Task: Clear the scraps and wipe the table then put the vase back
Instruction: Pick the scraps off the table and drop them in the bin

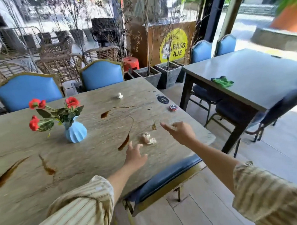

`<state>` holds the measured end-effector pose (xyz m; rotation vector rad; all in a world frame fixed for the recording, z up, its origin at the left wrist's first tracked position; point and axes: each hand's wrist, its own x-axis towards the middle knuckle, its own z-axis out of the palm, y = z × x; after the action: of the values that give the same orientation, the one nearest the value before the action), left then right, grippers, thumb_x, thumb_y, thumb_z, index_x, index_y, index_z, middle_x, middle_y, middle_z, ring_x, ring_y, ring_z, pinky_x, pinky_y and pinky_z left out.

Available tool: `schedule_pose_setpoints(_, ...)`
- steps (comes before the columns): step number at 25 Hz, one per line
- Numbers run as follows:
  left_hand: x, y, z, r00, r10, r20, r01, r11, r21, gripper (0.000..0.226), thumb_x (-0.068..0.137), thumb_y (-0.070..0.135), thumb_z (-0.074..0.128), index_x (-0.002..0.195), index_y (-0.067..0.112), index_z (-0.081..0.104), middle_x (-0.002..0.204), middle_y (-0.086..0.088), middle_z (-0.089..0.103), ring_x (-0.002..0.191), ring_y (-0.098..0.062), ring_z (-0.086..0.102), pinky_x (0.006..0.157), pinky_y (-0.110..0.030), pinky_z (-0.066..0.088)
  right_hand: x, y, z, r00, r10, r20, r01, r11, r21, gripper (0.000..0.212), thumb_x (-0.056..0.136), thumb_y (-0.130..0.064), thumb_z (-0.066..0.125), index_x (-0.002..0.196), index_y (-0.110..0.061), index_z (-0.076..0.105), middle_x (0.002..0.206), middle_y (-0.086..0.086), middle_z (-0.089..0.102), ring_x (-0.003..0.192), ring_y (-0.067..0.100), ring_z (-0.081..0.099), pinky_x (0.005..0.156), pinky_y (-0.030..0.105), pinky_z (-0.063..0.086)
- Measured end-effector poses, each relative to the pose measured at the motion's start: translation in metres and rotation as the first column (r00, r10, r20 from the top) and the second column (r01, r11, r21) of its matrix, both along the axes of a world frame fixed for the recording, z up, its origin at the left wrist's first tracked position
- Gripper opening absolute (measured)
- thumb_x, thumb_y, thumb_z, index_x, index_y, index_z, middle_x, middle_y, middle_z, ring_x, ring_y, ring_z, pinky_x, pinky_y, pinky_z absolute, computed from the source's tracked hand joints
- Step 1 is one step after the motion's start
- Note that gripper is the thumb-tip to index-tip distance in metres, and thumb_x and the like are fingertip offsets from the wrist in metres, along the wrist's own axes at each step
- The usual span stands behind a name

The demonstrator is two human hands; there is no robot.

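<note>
Long stone-grey table (pixel 22 140) with wood-like grain, streaked with brown liquid spills (pixel 124 142).

Pale blue ribbed ceramic vase (pixel 75 131) stands upright on the table, left of centre, holding red artificial flowers (pixel 72 102) with dark green leaves.

Crumpled beige paper scrap (pixel 148 138) lies near the table's right end, between the two hands. A second, smaller crumpled white scrap (pixel 119 95) sits near the far edge, well apart from the first. A small brownish bit (pixel 153 127) lies just beyond the beige scrap.

Left hand (pixel 135 156) hovers over the table just short of the beige scrap, fingers spread and relaxed; grip apart, holding nothing. Right hand (pixel 180 132) reaches in from the right, just beside the same scrap, index finger extended, other fingers loosely bent; grip apart, nothing in it. Both arms wear striped cream sleeves (pixel 81 211).

Small round red tin (pixel 173 108) and a dark oval table marker (pixel 161 99) sit at the table's right edge.

Crumpled green cloth (pixel 222 81) lies on a neighbouring grey table (pixel 266 78) to the right. Blue padded chairs with gold frames (pixel 28 91) stand along the far side; one dark blue chair (pixel 163 178) is tucked in at the near edge.
</note>
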<state>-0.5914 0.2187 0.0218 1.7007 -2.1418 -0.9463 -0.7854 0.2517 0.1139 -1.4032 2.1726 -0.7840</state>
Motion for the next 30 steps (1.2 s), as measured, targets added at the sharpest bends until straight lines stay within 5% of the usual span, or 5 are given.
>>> schedule_pose_setpoints(8,-0.063,-0.078,-0.035,0.997,0.081,-0.018,-0.080,0.995,0.059,0.029,0.076,0.016,0.052,0.104,0.016,0.059,0.119,-0.012,0.057,0.110,-0.030,0.055,0.093,-0.036,0.045,-0.050,-0.074,-0.046,0.997,0.070,-0.026,-0.067,0.992,0.106,0.049,0.096,-0.040,0.049,0.076,0.001,0.066,0.079,0.019,0.069,0.076,0.034,0.063,0.066,0.036,0.047)
schedule_pose_setpoints(17,-0.101,-0.105,-0.092,0.998,0.065,0.022,-0.064,0.997,-0.040,0.059,0.092,-0.001,0.045,0.147,0.013,0.026,0.154,-0.011,0.024,0.144,-0.025,0.017,0.115,-0.030,0.017,-0.117,-0.138,-0.115,0.995,0.103,0.004,-0.101,0.967,0.235,0.025,0.092,-0.008,0.046,0.096,-0.009,0.071,0.100,0.013,0.071,0.095,0.032,0.062,0.075,0.032,0.047)
schedule_pose_setpoints(21,-0.103,-0.104,-0.100,0.987,0.123,-0.102,-0.141,0.972,-0.188,0.054,0.086,-0.013,0.048,0.128,0.020,0.054,0.122,-0.005,0.057,0.099,-0.018,0.063,0.079,-0.011,0.046,-0.122,-0.166,-0.129,0.989,0.124,0.084,-0.138,0.972,0.189,0.023,0.093,-0.016,0.050,0.094,-0.007,0.071,0.097,0.013,0.072,0.095,0.032,0.062,0.074,0.032,0.045)
schedule_pose_setpoints(25,-0.131,-0.122,-0.078,0.919,0.296,-0.262,-0.348,0.920,-0.182,0.042,0.089,-0.004,0.044,0.117,0.022,0.060,0.093,0.002,0.057,0.064,-0.011,0.046,0.056,-0.012,0.040,-0.138,-0.190,-0.127,0.973,0.216,0.087,-0.226,0.964,0.136,0.031,0.095,-0.028,0.052,0.082,-0.006,0.068,0.083,0.011,0.071,0.082,0.031,0.062,0.061,0.030,0.035)
schedule_pose_setpoints(30,-0.200,-0.135,-0.053,0.842,0.347,-0.414,-0.437,0.888,-0.145,0.039,0.080,0.043,0.041,0.055,0.018,0.058,0.057,-0.001,0.051,0.049,-0.013,0.046,0.052,-0.031,0.042,-0.198,-0.205,-0.101,0.923,0.379,-0.067,-0.374,0.924,0.075,0.060,0.093,-0.046,0.052,0.048,-0.016,0.028,0.043,-0.002,0.032,0.044,0.016,0.032,0.045,0.033,0.020)
